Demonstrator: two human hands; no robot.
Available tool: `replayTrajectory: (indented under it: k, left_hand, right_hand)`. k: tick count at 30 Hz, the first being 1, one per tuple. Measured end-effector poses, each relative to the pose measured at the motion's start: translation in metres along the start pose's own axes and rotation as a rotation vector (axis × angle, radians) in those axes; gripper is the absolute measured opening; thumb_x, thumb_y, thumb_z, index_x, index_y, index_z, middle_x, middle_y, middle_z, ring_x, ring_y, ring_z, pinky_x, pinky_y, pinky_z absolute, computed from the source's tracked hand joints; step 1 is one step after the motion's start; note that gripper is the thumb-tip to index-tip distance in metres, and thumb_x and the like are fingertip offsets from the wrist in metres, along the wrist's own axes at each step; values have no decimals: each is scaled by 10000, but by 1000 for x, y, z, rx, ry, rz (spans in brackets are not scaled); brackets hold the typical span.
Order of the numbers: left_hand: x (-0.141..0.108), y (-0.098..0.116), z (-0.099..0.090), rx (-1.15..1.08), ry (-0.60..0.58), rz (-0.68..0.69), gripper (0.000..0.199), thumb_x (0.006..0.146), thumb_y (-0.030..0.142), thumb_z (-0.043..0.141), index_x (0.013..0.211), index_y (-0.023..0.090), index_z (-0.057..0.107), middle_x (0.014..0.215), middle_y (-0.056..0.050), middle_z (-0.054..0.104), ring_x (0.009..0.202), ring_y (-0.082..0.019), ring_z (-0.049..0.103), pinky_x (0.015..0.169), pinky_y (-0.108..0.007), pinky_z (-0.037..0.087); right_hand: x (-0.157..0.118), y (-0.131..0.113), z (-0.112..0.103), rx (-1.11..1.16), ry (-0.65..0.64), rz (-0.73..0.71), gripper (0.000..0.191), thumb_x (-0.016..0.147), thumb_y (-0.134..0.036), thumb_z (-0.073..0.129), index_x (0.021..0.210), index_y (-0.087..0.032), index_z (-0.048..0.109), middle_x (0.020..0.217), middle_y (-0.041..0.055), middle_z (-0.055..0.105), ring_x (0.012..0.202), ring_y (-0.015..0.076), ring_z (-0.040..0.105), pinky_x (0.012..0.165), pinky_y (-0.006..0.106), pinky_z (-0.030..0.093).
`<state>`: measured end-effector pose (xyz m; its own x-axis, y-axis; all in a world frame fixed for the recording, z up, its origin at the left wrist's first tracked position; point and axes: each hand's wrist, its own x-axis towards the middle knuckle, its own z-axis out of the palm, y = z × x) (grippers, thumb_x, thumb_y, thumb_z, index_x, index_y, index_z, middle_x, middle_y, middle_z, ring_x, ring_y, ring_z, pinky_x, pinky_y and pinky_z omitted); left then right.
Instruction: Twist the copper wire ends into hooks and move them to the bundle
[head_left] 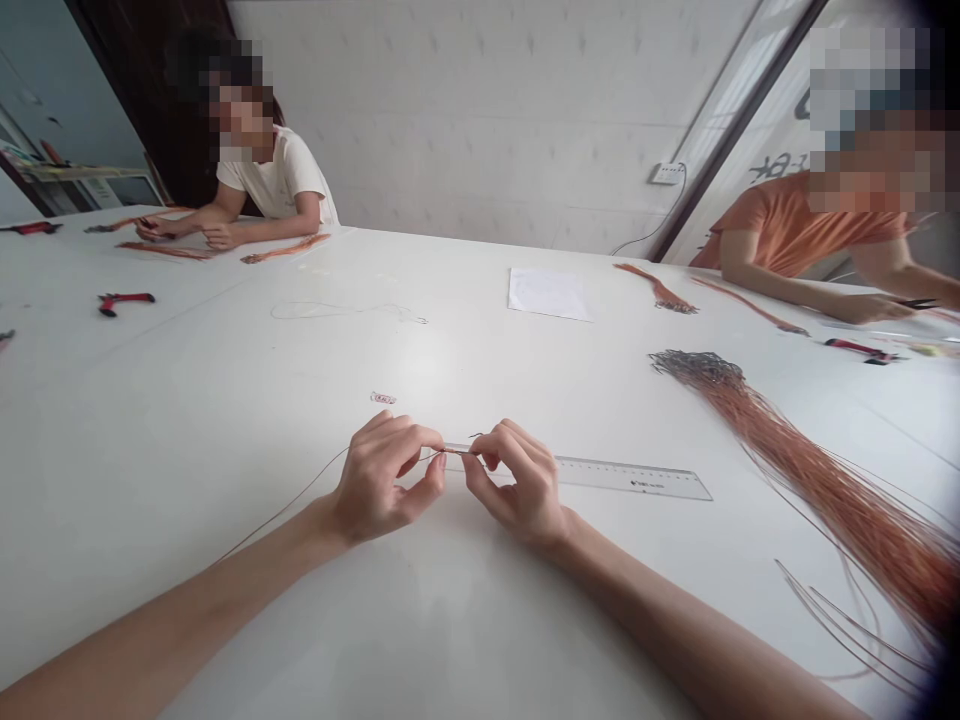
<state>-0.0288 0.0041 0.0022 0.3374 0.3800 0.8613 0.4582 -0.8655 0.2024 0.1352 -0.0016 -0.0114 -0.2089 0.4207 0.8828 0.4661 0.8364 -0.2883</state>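
Observation:
Both hands meet near the middle of the white table, pinching one thin brown wire point(300, 492). My left hand point(390, 470) grips it between thumb and forefinger, and the wire trails from there down to the left, past the forearm. A short way to the right, my right hand point(517, 475) pinches the wire's end, where a small dark tip sticks up. A clear ruler point(637, 478) lies flat behind and to the right of the fingers. Beyond my left hand is a small red-and-white label point(383, 398).
A large bundle of copper-coloured wires point(810, 450) covers the right side of the table point(225, 400). Farther back lie a white paper point(549, 293), red-handled pliers point(126, 302) and a loose thin wire. Two people sit across, at left and right, with smaller wire bundles.

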Motion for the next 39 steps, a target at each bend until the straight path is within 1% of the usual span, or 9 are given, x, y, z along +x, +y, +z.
replayTrajectory:
  k: [19, 31, 39]
  left_hand:
    - [0, 2, -1, -4, -10, -9, 114, 789, 85, 502, 726, 179, 520, 482, 78, 390, 441, -69, 320, 496, -236, 299]
    - [0, 0, 0, -4, -15, -15, 105, 790, 98, 516, 723, 179, 515, 487, 79, 345, 450, -70, 314, 500, -233, 300]
    - [0, -1, 0, -6, -19, -9, 118, 792, 97, 515, 708, 177, 495, 492, 80, 344, 449, -68, 313, 502, -236, 295]
  right_hand:
    - [1, -1, 0, -25, 1, -8, 173, 785, -62, 511, 705, -199, 442, 550, -49, 384, 496, 81, 364, 458, 218, 311]
    - [0, -1, 0, -27, -5, -14, 176, 780, -55, 518, 712, -197, 439, 555, -47, 387, 500, 81, 364, 459, 219, 312]
    - [0, -1, 0, -29, -1, -22, 172, 783, -61, 517, 715, -200, 441, 553, -49, 384, 499, 83, 362, 460, 221, 312]
